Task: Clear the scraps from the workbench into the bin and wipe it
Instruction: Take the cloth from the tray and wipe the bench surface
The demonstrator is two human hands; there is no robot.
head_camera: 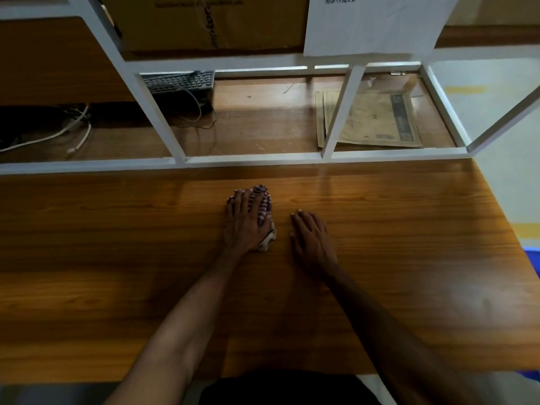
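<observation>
My left hand lies flat on a striped cloth and presses it onto the wooden workbench, near the middle of the top. The cloth shows past my fingertips and beside my palm. Just right of it, my right hand rests palm down on the bare wood with straight fingers, holding nothing. No scraps show on the bench top. A blue edge at the far right, beyond the bench, may be the bin; I cannot tell.
A white metal frame runs along the back edge of the bench. Behind it, a lower shelf holds a keyboard with cables and flattened cardboard. A cardboard box and a white sheet sit higher up.
</observation>
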